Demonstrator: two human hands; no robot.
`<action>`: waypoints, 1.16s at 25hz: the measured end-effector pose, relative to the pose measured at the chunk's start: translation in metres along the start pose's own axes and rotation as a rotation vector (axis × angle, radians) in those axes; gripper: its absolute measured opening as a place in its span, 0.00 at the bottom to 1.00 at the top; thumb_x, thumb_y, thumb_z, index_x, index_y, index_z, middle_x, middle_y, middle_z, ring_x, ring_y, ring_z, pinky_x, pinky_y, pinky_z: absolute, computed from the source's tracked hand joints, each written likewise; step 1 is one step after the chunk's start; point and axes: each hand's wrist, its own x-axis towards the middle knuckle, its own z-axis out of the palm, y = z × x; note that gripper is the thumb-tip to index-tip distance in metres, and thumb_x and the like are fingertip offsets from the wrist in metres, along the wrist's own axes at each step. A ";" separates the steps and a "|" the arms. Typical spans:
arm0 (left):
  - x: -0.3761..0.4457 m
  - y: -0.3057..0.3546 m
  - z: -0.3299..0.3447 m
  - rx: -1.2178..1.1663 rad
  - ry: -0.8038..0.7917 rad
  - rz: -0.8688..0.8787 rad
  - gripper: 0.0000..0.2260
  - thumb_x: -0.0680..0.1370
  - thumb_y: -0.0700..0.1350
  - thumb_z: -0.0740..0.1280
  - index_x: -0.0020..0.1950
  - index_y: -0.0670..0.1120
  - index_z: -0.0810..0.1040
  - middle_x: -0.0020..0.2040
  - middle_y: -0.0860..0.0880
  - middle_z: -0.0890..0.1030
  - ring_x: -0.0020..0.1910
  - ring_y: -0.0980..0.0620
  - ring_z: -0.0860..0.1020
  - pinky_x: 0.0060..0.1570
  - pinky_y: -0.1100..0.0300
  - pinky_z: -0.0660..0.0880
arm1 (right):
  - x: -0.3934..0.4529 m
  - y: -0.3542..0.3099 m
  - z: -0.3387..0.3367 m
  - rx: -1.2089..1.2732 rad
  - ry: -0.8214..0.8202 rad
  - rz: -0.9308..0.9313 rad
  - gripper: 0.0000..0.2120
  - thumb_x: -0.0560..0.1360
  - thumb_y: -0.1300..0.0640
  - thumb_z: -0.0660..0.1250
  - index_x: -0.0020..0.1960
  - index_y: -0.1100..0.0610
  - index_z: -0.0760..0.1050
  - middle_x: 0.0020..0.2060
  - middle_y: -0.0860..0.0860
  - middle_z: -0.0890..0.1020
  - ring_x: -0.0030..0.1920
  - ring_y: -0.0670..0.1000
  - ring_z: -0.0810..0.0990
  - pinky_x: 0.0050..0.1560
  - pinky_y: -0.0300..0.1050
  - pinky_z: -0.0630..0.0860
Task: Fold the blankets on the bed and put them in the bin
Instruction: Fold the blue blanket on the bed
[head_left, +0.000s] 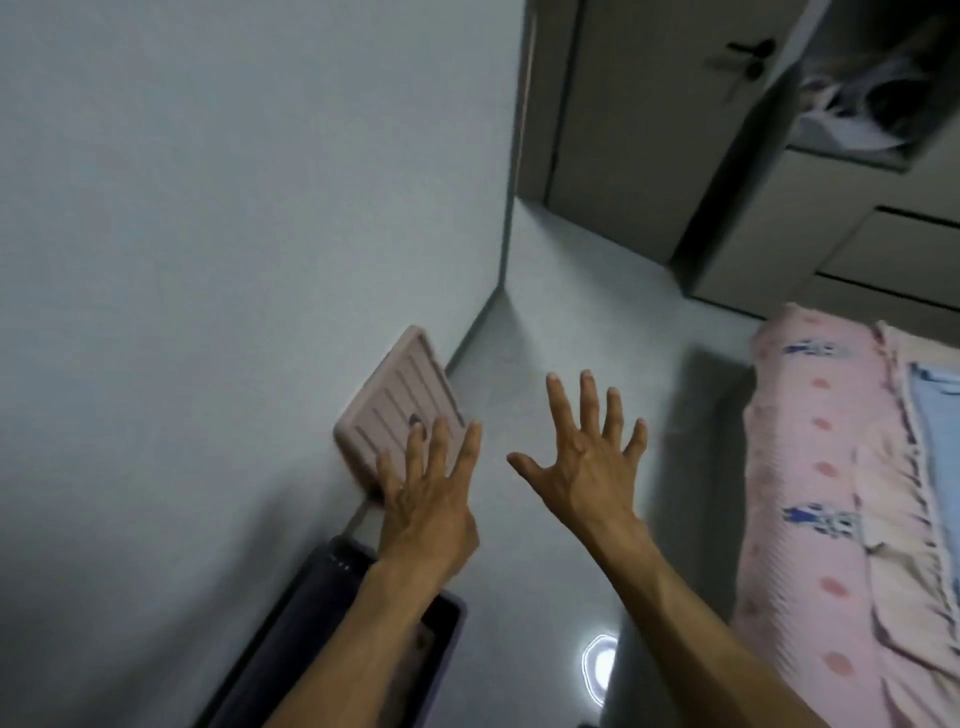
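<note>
A pink ribbed bin lid (395, 402) leans against the wall on the floor. My left hand (428, 499) reaches toward it with fingers spread, its fingertips over the lid's lower edge, holding nothing. My right hand (587, 457) is open above the bare floor, fingers apart. A dark purple bin (322, 613) stands by the wall under my left forearm; something pinkish shows inside it. The bed (810, 467), at the right, has a pink dotted cover, and a light blue blanket (940, 431) lies at its far right edge.
A white wall (208, 208) fills the left. A grey door (639, 119) with a black handle is at the back. Drawers (883, 249) stand behind the bed. Glossy grey floor (571, 322) runs between wall and bed.
</note>
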 end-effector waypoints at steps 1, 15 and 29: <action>0.022 0.034 -0.001 -0.006 0.003 0.015 0.46 0.79 0.45 0.62 0.69 0.59 0.20 0.78 0.47 0.32 0.76 0.44 0.33 0.72 0.38 0.33 | 0.017 0.032 -0.012 0.001 0.004 0.031 0.47 0.72 0.26 0.57 0.76 0.40 0.30 0.77 0.50 0.31 0.77 0.59 0.32 0.71 0.67 0.33; 0.355 0.401 0.008 -0.040 -0.169 0.466 0.38 0.80 0.50 0.60 0.77 0.57 0.34 0.79 0.47 0.37 0.78 0.44 0.38 0.73 0.37 0.39 | 0.222 0.413 -0.120 0.007 0.059 0.662 0.45 0.71 0.24 0.53 0.78 0.41 0.36 0.79 0.49 0.37 0.79 0.59 0.40 0.74 0.66 0.43; 0.686 0.777 0.035 0.168 -0.389 1.042 0.38 0.80 0.52 0.61 0.78 0.56 0.35 0.79 0.47 0.39 0.78 0.45 0.39 0.72 0.38 0.37 | 0.421 0.699 -0.155 0.221 0.224 1.390 0.44 0.71 0.26 0.56 0.78 0.39 0.38 0.79 0.48 0.40 0.79 0.56 0.45 0.76 0.64 0.48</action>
